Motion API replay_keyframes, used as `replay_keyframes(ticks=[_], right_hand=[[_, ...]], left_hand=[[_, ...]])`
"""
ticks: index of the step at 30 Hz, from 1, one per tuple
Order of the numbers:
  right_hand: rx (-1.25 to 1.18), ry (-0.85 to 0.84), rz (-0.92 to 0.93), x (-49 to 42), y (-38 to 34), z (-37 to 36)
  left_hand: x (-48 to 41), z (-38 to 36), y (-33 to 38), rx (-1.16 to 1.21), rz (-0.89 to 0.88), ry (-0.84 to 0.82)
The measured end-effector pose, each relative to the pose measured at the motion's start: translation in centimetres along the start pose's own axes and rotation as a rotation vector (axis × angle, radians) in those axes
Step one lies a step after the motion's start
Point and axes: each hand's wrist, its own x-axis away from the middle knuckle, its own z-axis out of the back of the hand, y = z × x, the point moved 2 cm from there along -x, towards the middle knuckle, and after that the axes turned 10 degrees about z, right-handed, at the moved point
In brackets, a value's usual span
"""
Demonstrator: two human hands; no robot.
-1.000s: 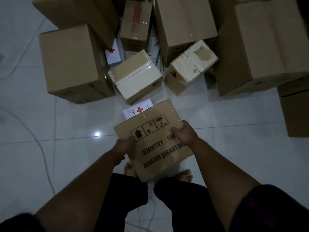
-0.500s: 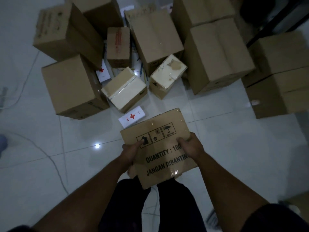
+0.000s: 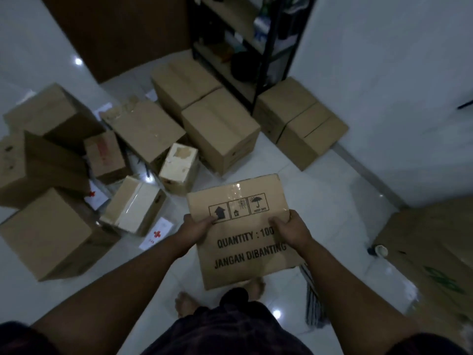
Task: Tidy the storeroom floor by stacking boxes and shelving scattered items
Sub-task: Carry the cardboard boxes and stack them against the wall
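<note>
Left hand [image 3: 195, 228] and right hand [image 3: 291, 230] grip the printed box [image 3: 243, 252] between them.

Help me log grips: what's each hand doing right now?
Left hand: grips the printed cardboard box, left edge.
Right hand: grips the same box, right edge.

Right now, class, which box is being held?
The box printed QUANTITY : 100. The left hand and right hand grip its sides with curled fingers; the others lie untouched.
</note>
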Motion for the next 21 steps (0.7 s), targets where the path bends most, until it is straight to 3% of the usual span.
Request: replay_keyframes(ticks=[5, 21], right_hand=[[-0.074, 0.101, -0.018, 0.8, 1.3, 6.1], [-0.308, 0.415, -0.237, -4.0, 6.2, 21.1]], left_hand=[[-0.2, -4.2, 6.4, -0.068, -0.093, 0.003], [1.2, -22.1, 23.4, -0.392, -0.227, -0.25]])
